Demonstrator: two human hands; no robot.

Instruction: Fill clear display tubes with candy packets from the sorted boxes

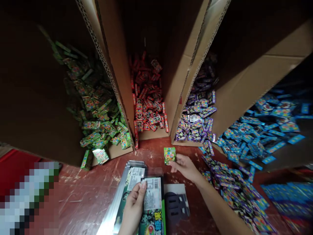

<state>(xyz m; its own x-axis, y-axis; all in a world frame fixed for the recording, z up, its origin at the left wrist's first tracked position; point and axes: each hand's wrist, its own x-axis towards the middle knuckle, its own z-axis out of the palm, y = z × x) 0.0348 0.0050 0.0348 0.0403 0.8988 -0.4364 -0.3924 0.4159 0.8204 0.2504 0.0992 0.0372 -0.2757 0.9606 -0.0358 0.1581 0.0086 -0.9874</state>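
My left hand pinches the edge of a green printed package with a white barcode label. This package lies partly over a stack of similar packages in clear plastic. To the right, my right hand grips a small green box between thumb and fingers, just above the red table. A dark insert with slots lies between the green package and my right forearm.
Open cardboard boxes hold heaps of green packets, red packets, purple packets and blue packets. Purple packets spill over the red table at right. One green-and-white packet lies before the left box.
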